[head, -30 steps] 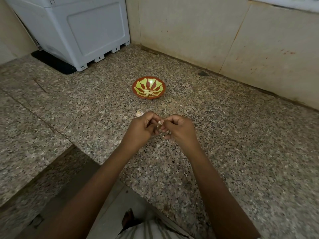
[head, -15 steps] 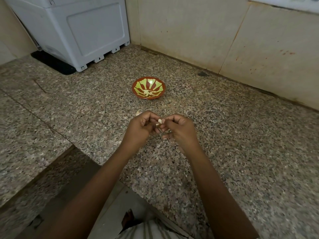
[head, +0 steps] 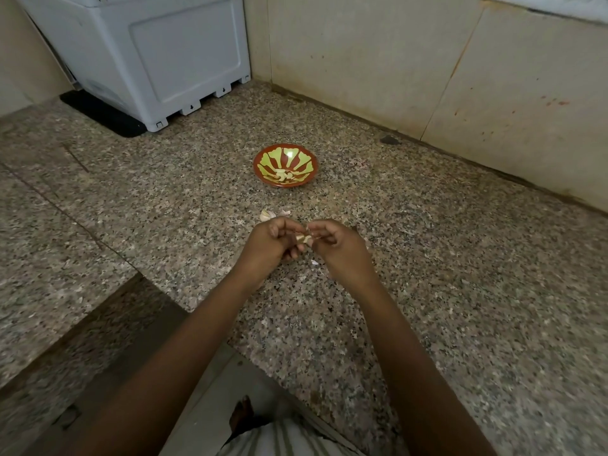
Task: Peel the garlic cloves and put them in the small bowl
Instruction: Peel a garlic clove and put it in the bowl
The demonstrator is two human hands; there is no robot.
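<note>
A small red bowl (head: 285, 152) with a yellow-green pattern stands on the granite counter, with a few peeled garlic cloves (head: 282, 175) inside. Nearer to me, my left hand (head: 269, 246) and my right hand (head: 340, 250) meet above the counter and together pinch one garlic clove (head: 304, 237) between their fingertips, its papery skin partly lifted. Just beyond my left hand lies more unpeeled garlic (head: 267, 214) on the counter. A scrap of peel (head: 314, 262) lies under my hands.
A grey-white plastic appliance (head: 148, 57) stands at the back left on a black mat (head: 102, 115). Tiled walls (head: 394, 67) close the back and right. The counter's front edge drops to the floor at the lower left (head: 138, 324).
My hands stay in nearly the same place. The fingers have shifted on the clove, and the garlic lying behind my left hand shows more now.
</note>
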